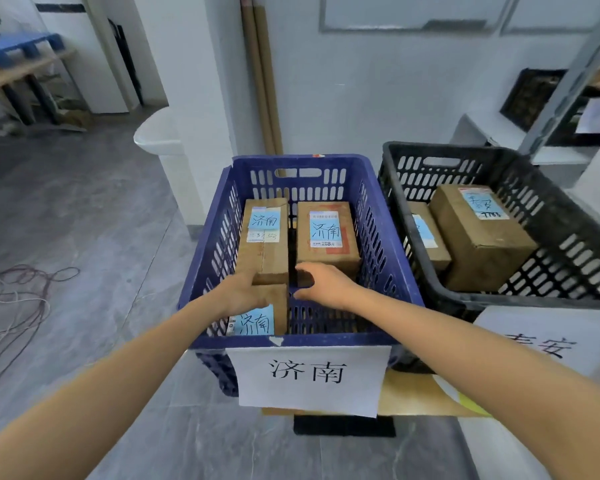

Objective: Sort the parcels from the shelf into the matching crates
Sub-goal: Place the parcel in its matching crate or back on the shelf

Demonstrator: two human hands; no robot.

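A blue crate (388, 258) with a white sign reading 济南 on its front stands before me. At its back lie two cardboard parcels, a left one (265, 244) and a right one (326, 237), each with a blue 济南 label. A third 济南 parcel (272, 306) stands in the front left corner. My left hand (239, 296) grips its left side. My right hand (326, 284) is curled in a C next to the parcel's right edge, and a narrow dark gap separates the fingertips from the cardboard.
A black crate (568, 237) to the right holds two labelled parcels (482, 244) and carries a white sign (541, 341). Cardboard tubes (260, 81) lean on the wall behind. Cables (18, 292) lie on the floor at left. A metal shelf upright (565, 88) rises at the far right.
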